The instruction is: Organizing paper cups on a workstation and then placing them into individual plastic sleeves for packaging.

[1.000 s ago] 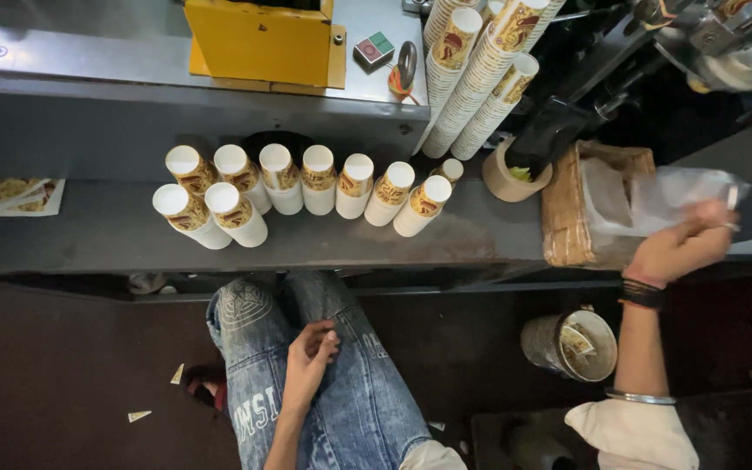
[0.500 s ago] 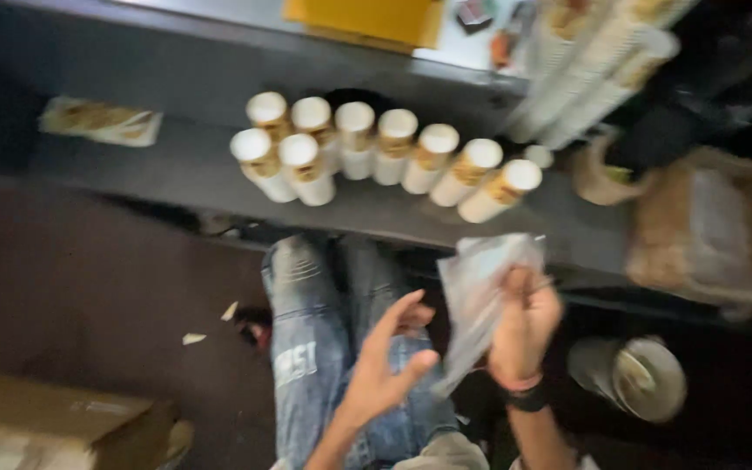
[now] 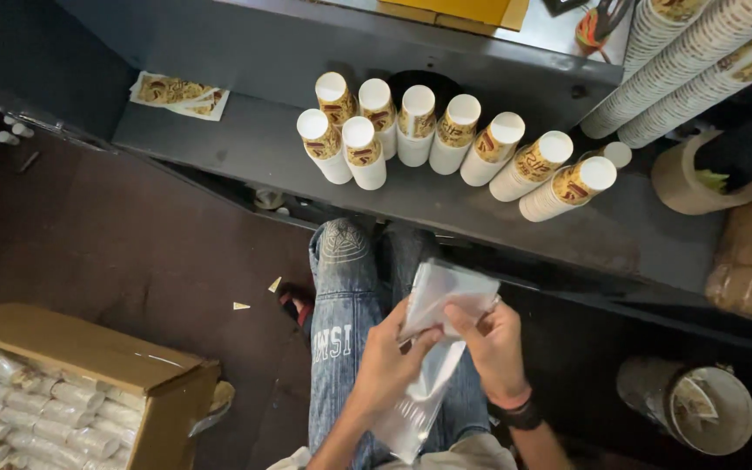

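- Over the person's lap, near the bottom middle of the view, a clear plastic bag (image 3: 435, 348) hangs between both hands, its upper end bunched and its lower end trailing down across the jeans (image 3: 341, 331).
- The left hand (image 3: 385, 361) grips the bag from the left side, thumb and fingers closed on the film about its middle.
- The right hand (image 3: 491, 344) pinches the bag's upper part from the right, fingertips pressed onto the plastic; a dark wristband (image 3: 520, 413) sits on that wrist.
- Farther away, a dark grey desk (image 3: 245, 144) runs across the scene, and on it lie short stacks of printed paper cups (image 3: 446, 139), white bottoms facing up, set side by side in a row with two more stacks in front at the left.
- At the far right, long stacks of cups (image 3: 698, 61) slant across the desk's upper corner.
- Flat printed sheets (image 3: 177, 94) lie on the desk's far left end.
- At the near left, on the floor, an open cardboard box (image 3: 80, 383) holds bagged cup stacks.
- At the near right stands a round bin (image 3: 694, 405).
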